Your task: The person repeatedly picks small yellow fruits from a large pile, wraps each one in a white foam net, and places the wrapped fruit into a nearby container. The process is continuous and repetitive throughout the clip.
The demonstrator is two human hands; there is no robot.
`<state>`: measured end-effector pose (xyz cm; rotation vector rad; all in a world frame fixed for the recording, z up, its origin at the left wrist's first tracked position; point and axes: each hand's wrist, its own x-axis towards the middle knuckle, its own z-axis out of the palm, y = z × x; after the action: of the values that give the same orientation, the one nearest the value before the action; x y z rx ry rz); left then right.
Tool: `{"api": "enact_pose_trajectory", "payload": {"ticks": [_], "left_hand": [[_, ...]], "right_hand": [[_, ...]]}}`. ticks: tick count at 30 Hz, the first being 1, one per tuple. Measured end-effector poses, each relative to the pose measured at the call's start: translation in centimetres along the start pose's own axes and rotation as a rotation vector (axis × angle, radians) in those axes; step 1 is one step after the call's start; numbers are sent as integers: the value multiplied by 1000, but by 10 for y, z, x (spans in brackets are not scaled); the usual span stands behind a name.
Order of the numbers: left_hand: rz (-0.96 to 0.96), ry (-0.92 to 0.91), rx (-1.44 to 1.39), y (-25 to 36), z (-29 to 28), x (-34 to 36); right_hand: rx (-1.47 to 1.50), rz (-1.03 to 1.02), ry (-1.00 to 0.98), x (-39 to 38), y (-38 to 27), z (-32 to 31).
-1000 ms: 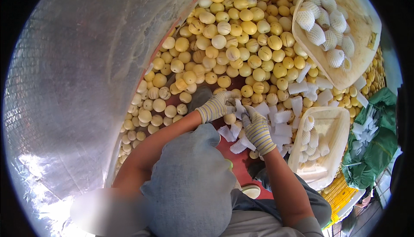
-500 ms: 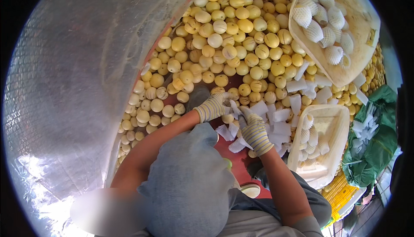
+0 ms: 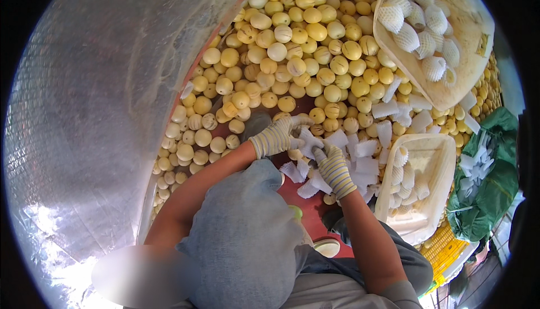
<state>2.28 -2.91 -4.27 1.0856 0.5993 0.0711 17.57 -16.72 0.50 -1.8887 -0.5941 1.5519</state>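
Observation:
Both my hands wear white work gloves with yellow and grey stripes. My left hand (image 3: 275,137) is open beside the heap of yellow pepino-like fruits (image 3: 315,31), its fingers stretched forward and its thumb apart, close to a white foam net sleeve (image 3: 309,142). My right hand (image 3: 336,169) pinches that sleeve's lower edge between thumb and fingers. The sleeve stands tilted between the two hands. More flat foam sleeves (image 3: 367,167) lie scattered to the right of my right hand, and a few (image 3: 307,189) lie below it on the red floor covering.
A white tub (image 3: 475,67) of sleeved fruits stands at the far right; a smaller one (image 3: 427,222) sits nearer. Beyond it are a green bag (image 3: 486,199) of foam sleeves and a yellow crate (image 3: 444,252). A clear plastic sheet (image 3: 95,112) covers the left side.
My left fingers have spread and stretched away from the foam sleeve, which shows wider now. My right hand keeps its pinch on it and has barely moved.

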Motion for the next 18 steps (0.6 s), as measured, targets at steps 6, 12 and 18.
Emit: {"api": "enact_pose_trajectory", "payload": {"ticks": [6, 12, 18], "left_hand": [[53, 68, 202, -3, 0, -3], [-100, -69, -42, 7, 1, 2], [231, 356, 1415, 11, -16, 16]], "right_hand": [[-342, 35, 106, 1, -11, 2], [-162, 10, 46, 5, 5, 7], [-154, 36, -46, -2, 17, -2]]}}
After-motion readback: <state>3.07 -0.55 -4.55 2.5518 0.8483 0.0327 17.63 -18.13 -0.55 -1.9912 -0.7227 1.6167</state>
